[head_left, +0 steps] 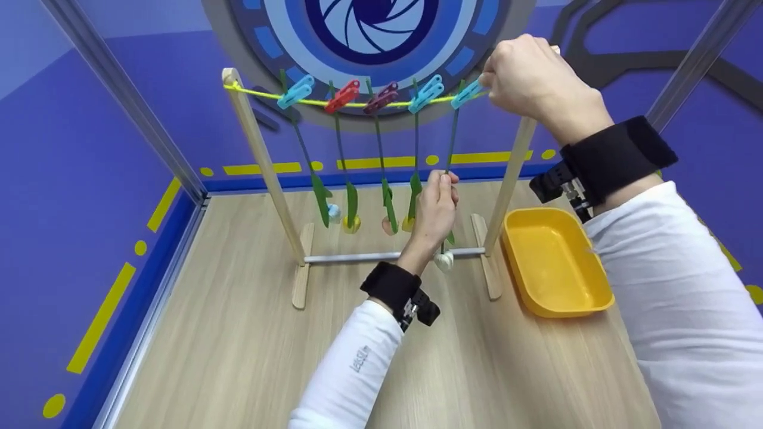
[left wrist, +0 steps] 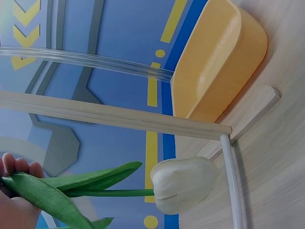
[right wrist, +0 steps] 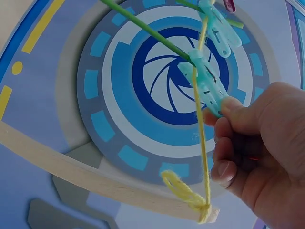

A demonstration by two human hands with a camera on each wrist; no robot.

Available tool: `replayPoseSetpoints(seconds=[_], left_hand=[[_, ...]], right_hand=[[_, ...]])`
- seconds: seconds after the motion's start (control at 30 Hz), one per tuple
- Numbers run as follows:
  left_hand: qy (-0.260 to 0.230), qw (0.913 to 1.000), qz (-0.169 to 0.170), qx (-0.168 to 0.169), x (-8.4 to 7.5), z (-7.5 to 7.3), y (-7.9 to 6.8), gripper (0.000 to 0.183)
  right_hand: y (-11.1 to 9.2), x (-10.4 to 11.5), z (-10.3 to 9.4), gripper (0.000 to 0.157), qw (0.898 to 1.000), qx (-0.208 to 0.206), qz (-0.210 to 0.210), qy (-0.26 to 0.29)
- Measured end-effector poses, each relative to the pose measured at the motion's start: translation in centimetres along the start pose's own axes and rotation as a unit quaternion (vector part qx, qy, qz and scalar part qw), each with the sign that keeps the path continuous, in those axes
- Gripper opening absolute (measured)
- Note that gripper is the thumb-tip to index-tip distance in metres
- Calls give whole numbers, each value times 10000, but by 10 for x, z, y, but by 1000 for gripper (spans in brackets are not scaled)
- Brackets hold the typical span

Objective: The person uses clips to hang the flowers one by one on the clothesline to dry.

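The only writing is small grey lettering on the left sleeve (head_left: 360, 358), bottom centre of the head view, too blurred to read.

The right hand (head_left: 527, 80), upper right of that view, pinches the tail of the rightmost peg (head_left: 467, 95), a light blue one, between thumb and fingertips; the grip is closed on it. The peg sits on the yellow string (head_left: 256, 93) stretched between the two posts of the wooden rack (head_left: 262, 161), close to the right post, and clamps the top of a green stem (head_left: 452, 140).

That stem hangs nearly upright, long axis top to bottom, bloom downward. The left hand (head_left: 436, 211), centre frame, is curled round its lower part, grip closed. The white tulip (left wrist: 183, 183) points down just beside the rack's metal bar (head_left: 357, 257), right below the left hand.

Four more pegs, blue, red, purple and blue, hold other flowers to the left, all head down. A yellow tray (head_left: 557, 265) rests on the counter (head_left: 238, 357) right of the rack.
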State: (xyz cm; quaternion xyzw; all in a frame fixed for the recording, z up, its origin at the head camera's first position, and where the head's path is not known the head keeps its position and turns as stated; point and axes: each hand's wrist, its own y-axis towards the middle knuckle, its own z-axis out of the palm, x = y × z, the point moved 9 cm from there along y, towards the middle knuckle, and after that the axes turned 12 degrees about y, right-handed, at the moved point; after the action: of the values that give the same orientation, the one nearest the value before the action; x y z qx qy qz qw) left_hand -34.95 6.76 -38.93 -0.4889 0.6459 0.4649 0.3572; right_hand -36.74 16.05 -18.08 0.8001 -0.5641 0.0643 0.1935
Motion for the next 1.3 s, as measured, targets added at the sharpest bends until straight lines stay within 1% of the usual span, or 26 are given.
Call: replayPoseSetpoints(seconds=[0.13,0.23,0.4,0.5,0.57,0.6,0.63,0.7,0.8,0.87,0.97,1.13,1.2,1.3], left_hand=[[143,9999,18,-2,0,-1,0,28],[114,9999,30,28,0,-1,1,29],[85,10000,-28,39,3,-3,2,29],[124,9999,20,39,3,-4,1,29],[118,9999,108,43,1,-5,1,28],[103,9998,145,50,0,-5,1,28],[94,9998,184,51,-2,-5,1,28],[95,9997,237,68,-4,-6,0,29],[180,9994,273,113,-7,-7,-2,30],[301,9990,288,160,-7,-7,-4,30],[497,9979,338,245,-6,-6,-6,31],[1085,9923,435,414,-3,-5,-10,35],[1363,9883,441,515,0,-5,-12,38],[1606,9844,421,588,7,-6,-15,40]], right_hand=[[1,-2,5,36,9997,218,103,44],[2,-3,7,37,9993,331,147,17],[1,-2,8,37,9996,290,58,32],[-1,0,7,37,9999,4,-29,144],[-5,1,5,37,9986,-386,-143,320],[-7,3,2,37,9966,-663,-250,426],[-10,4,0,36,9931,-977,-384,520],[-17,9,-6,37,9805,-1665,-758,713],[-29,14,-7,36,9547,-2531,-1259,927],[-39,16,-4,36,9391,-2915,-1511,1017],[-54,13,5,34,9210,-3309,-1663,1208],[-77,2,28,26,9020,-3620,-1724,1602],[-84,-4,41,23,9004,-3634,-1718,1662],[-94,-15,63,21,9039,-3597,-1640,1633]])
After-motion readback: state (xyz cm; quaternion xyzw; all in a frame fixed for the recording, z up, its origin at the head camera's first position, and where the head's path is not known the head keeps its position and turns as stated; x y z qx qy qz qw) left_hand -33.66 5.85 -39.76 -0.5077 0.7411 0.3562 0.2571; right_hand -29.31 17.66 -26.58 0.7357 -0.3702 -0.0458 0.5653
